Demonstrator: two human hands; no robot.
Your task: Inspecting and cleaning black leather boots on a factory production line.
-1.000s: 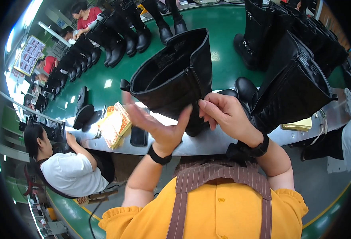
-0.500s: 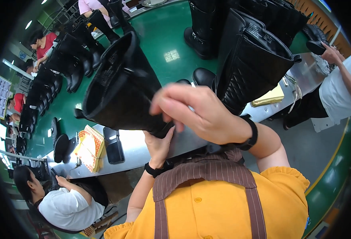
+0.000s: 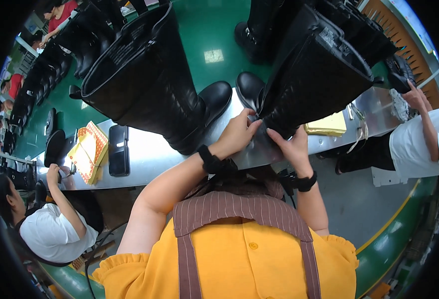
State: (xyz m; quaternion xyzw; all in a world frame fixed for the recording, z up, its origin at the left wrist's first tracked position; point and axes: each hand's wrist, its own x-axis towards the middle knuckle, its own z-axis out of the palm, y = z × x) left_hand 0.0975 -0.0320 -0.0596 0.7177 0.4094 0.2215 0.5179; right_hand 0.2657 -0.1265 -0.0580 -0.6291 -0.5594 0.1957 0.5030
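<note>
Two tall black boots stand on the metal bench edge (image 3: 144, 164). The left boot (image 3: 149, 84) stands free, its toe pointing right. Both my hands are on the lower shaft of the right boot (image 3: 319, 74). My left hand (image 3: 237, 134) pinches the boot's front near the ankle. My right hand (image 3: 291, 144) grips the same spot from the other side, fingers on the leather. What lies between the fingertips is hidden.
A green conveyor (image 3: 204, 30) behind carries several more black boots. An orange patterned packet (image 3: 87, 152) and a black phone (image 3: 118, 157) lie on the bench at left, a yellow pad (image 3: 326, 124) at right. Seated co-workers work at the left (image 3: 50, 229) and right (image 3: 419, 139).
I have set down the boot that I was holding at left and moved both hands to the right boot. The view has swung rightward.
</note>
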